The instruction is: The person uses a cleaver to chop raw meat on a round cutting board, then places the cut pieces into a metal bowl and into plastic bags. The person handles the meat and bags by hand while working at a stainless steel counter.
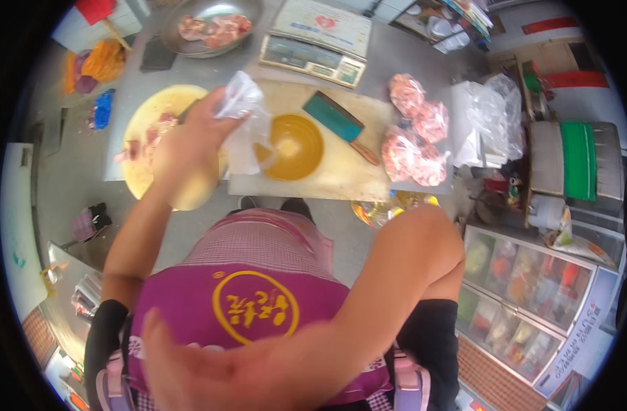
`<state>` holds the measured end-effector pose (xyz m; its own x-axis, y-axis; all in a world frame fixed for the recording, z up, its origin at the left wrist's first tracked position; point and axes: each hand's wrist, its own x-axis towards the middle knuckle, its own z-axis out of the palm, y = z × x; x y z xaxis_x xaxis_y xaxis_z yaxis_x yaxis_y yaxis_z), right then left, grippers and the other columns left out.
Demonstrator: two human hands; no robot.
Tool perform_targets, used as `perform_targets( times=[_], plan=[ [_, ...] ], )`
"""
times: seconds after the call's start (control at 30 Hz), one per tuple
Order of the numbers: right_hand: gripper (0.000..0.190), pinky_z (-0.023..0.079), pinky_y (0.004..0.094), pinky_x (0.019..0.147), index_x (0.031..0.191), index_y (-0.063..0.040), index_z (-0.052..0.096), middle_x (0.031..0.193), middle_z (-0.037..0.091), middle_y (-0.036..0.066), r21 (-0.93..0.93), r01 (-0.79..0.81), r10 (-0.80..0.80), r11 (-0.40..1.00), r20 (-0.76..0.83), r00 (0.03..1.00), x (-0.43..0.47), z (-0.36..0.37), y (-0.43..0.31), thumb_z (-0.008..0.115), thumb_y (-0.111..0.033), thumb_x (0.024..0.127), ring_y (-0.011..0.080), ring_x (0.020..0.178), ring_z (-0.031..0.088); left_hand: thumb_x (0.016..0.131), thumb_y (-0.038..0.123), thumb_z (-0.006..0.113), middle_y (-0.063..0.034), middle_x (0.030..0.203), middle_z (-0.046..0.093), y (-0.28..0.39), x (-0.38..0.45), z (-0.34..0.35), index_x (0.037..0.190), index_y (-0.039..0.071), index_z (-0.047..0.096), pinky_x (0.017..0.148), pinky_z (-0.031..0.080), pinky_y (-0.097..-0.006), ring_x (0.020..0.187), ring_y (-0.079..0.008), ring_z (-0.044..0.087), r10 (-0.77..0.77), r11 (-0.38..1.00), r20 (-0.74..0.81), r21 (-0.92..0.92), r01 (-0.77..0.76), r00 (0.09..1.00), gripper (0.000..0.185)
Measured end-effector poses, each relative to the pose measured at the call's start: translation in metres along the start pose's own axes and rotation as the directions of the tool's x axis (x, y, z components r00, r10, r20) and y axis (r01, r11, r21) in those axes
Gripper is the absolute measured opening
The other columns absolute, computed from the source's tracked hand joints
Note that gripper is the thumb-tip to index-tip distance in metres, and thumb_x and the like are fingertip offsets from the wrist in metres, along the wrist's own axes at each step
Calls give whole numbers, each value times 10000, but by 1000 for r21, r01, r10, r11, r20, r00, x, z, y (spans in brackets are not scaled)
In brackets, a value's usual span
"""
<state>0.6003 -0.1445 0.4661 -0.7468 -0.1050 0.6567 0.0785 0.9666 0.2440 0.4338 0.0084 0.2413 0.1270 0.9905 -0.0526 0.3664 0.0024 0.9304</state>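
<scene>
My left hand (203, 120) grips a thin white plastic bag (244, 115), which hangs over the edge of a yellow bowl (306, 164). Beneath that hand is a round yellow chopping board (139, 123) with small pieces of raw meat (151, 136) on it. Close to my chest, my right hand (216, 372) is blurred and partly cut off by the lower edge; its thumb stands apart and I see nothing held. The bowl sits on a rectangular cutting board (313, 187). Beside it lies a cleaver (334, 117) with a wooden handle.
Several clear bags of raw meat (416, 131) lie right of the boards. A scale (313, 43) and a metal bowl (208, 49) of meat stand at the back. Plastic bags (491, 115) are piled farther right. A glass-topped display freezer (524, 287) stands at lower right.
</scene>
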Motion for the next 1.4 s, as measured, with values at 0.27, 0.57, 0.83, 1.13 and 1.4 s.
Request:
perform_targets(
  times=[0.27, 0.57, 0.83, 1.13, 1.4],
  plan=[
    [255, 573, 416, 864, 1023, -29, 721, 964, 737, 111, 186, -983, 990, 7, 137, 33, -161, 67, 54, 902, -144, 884, 276, 915, 736, 968, 241, 851, -38, 1081, 726, 38, -19, -17, 1275, 28, 686, 862, 549, -309, 992, -95, 643, 49, 992, 63, -121, -41, 997, 409],
    [381, 558, 340, 962, 1281, -22, 661, 1092, 758, 70, 489, -862, 954, -132, 300, 24, -165, 114, 45, 839, -92, 951, 178, 1018, 724, 938, 233, 867, -72, 1131, 765, 41, -34, -5, 1290, 44, 694, 917, 555, -320, 1036, -112, 696, 79, 995, 89, -72, -72, 993, 435],
    [299, 609, 347, 861, 1207, 20, 736, 1030, 796, 109, 702, -367, 776, -610, 624, -96, -213, 121, 46, 584, -229, 1141, 202, 906, 766, 1017, 154, 772, -32, 1032, 778, 27, -28, -15, 1178, 12, 751, 833, 551, -275, 945, -74, 686, 38, 933, 26, -358, -26, 999, 216],
    [502, 576, 404, 1030, 1439, 1, 622, 1163, 782, 108, 702, -516, 809, -491, 587, 30, -212, 149, 24, 741, -298, 1053, 223, 1072, 753, 1043, 201, 750, -10, 879, 753, 15, -37, -17, 1031, -3, 765, 727, 528, -274, 805, -48, 632, -33, 985, -164, -175, 4, 986, 205],
    [364, 615, 356, 862, 1132, -10, 760, 982, 805, 88, 699, -146, 707, -700, 648, -285, -237, 177, 20, 632, -351, 1135, 189, 893, 765, 1011, 262, 754, -129, 784, 724, -3, -38, -21, 1045, -29, 760, 683, 527, -363, 695, -161, 641, -96, 992, -228, -107, 73, 969, 293]
  ],
)
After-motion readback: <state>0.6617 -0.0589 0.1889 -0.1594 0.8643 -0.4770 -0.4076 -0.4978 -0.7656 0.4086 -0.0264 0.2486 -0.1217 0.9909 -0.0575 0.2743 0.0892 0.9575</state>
